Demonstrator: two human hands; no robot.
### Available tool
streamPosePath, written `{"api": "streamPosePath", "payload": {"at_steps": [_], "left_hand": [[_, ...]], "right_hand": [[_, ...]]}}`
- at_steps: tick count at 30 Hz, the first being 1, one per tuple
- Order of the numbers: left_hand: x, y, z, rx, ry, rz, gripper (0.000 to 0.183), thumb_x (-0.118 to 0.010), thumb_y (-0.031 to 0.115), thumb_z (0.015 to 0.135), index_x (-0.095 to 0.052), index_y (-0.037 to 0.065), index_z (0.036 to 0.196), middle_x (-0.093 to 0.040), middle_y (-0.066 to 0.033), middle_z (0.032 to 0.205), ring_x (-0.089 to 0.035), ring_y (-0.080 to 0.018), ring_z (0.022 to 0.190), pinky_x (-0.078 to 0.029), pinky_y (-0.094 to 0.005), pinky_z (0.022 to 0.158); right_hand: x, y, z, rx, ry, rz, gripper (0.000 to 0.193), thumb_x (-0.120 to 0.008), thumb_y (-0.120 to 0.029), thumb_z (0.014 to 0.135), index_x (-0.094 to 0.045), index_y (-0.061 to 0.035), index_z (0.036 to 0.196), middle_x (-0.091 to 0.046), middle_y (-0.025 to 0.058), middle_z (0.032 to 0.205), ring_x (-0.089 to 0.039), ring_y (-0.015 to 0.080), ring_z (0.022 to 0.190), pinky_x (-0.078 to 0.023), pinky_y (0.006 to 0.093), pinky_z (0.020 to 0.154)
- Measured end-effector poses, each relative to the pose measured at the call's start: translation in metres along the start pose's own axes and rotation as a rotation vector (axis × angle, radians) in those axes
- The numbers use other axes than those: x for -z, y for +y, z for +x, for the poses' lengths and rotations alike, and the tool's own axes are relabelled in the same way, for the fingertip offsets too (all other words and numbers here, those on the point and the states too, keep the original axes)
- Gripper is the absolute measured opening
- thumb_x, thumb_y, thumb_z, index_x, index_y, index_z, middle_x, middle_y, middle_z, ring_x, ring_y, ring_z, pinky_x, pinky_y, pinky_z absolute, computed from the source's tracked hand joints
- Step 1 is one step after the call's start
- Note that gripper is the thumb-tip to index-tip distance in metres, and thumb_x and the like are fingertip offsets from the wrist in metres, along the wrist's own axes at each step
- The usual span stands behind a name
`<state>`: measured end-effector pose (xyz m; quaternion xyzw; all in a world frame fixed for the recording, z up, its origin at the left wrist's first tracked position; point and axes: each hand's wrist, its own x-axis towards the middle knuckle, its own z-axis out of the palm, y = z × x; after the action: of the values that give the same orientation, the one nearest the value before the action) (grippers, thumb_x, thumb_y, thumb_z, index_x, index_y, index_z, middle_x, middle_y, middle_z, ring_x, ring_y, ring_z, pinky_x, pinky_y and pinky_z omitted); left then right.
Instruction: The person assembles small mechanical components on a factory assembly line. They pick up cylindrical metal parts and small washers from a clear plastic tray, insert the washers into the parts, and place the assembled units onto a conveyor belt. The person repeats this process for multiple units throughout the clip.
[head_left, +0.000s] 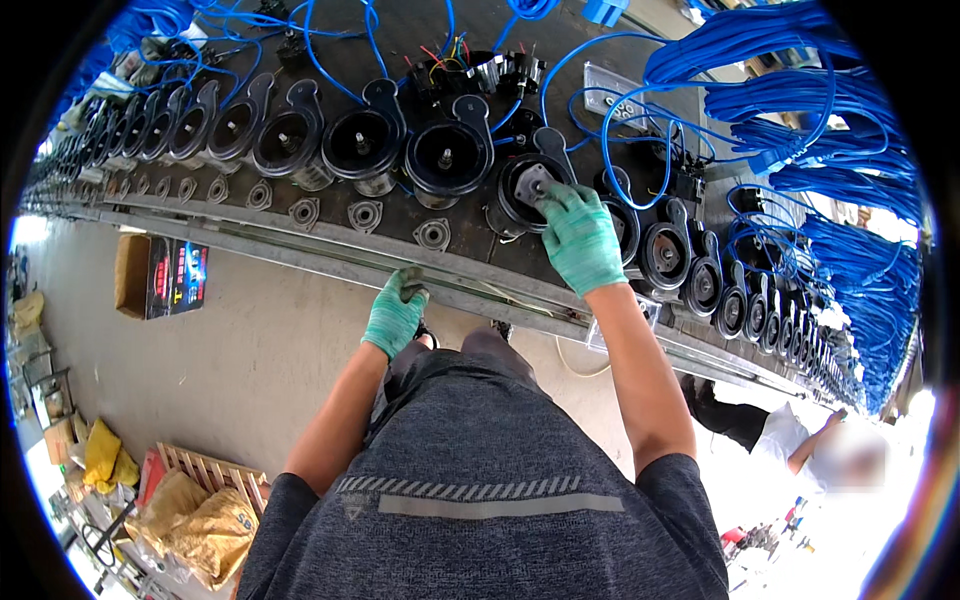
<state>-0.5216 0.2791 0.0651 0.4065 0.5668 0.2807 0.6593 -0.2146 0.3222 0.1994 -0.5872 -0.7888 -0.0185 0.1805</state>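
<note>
My right hand (pixel 580 238), in a green glove, reaches over the bench to a round black pump housing (pixel 508 205). Its fingers close on a grey metal flange plate (pixel 531 183) that sits over the shaft in the middle of that housing. My left hand (pixel 396 312), gloved alike, is by the bench's front edge with its fingers curled; whatever they may hold is hidden. Left of the right hand stands another black housing (pixel 447 158), its shaft bare. Loose flange plates (pixel 432 234) lie along the front of the bench, one before each of several housings.
A long row of similar housings (pixel 362 143) runs both ways along the dark bench (pixel 470 258). Coiled blue cables (pixel 800 110) fill the right side. A clear tray (pixel 613 97) of small rings lies behind. An open carton (pixel 163 277) stands on the floor; a co-worker (pixel 780 440) is at right.
</note>
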Motion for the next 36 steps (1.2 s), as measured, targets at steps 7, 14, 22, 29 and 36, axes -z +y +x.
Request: {"api": "streamPosePath", "payload": {"at_steps": [7,14,22,29,36], "left_hand": [[0.024,-0.013,0.018,0.013,-0.105,0.044,0.038,-0.062,-0.003,0.095,-0.056,0.001,0.133,-0.067,-0.0046,0.118,-0.063,-0.0122,0.102,-0.05,-0.0257,0.09],[0.023,0.003,0.019,0.029,-0.126,0.1,0.035,-0.063,-0.001,0.095,-0.059,0.001,0.129,-0.068,-0.0071,0.116,-0.063,-0.0138,0.099,-0.052,-0.0272,0.088],[0.032,0.013,0.022,-0.112,-0.015,0.407,0.048,-0.07,0.004,0.09,-0.055,0.0,0.135,-0.065,-0.0137,0.123,-0.064,-0.0226,0.108,-0.053,-0.0319,0.094],[-0.029,0.071,0.06,-0.265,0.174,1.186,0.072,-0.08,0.037,0.082,-0.053,0.003,0.14,-0.055,-0.0178,0.136,-0.053,-0.0354,0.126,-0.047,-0.0444,0.104],[-0.053,0.08,0.091,-0.167,0.116,1.514,0.074,-0.083,0.048,0.075,-0.058,0.008,0.132,-0.054,-0.0157,0.133,-0.056,-0.0343,0.122,-0.051,-0.0467,0.097]], "right_hand": [[0.012,-0.005,-0.121,-0.783,0.138,0.162,0.017,-0.065,-0.008,0.089,-0.068,-0.0033,0.106,-0.07,0.0156,0.098,-0.067,0.0337,0.084,-0.057,0.0404,0.079],[-0.051,0.028,-0.212,-1.025,-0.467,-0.232,0.053,-0.069,-0.043,0.087,-0.062,-0.0098,0.128,-0.07,0.024,0.113,-0.066,0.0433,0.107,-0.053,0.0515,0.093],[-0.102,-0.006,-0.181,-0.971,-0.417,0.081,0.019,-0.064,-0.027,0.086,-0.066,-0.0138,0.1,-0.071,0.0221,0.087,-0.068,0.0449,0.083,-0.052,0.0559,0.072],[-0.138,-0.077,-0.093,-0.867,-0.483,0.395,0.023,-0.065,-0.027,0.088,-0.064,-0.0109,0.105,-0.071,0.0228,0.092,-0.068,0.0441,0.087,-0.052,0.0552,0.075],[-0.112,-0.082,-0.088,-0.712,-0.521,0.523,0.028,-0.065,-0.03,0.09,-0.068,-0.0086,0.108,-0.072,0.0202,0.103,-0.069,0.0409,0.096,-0.055,0.0509,0.084]]}}
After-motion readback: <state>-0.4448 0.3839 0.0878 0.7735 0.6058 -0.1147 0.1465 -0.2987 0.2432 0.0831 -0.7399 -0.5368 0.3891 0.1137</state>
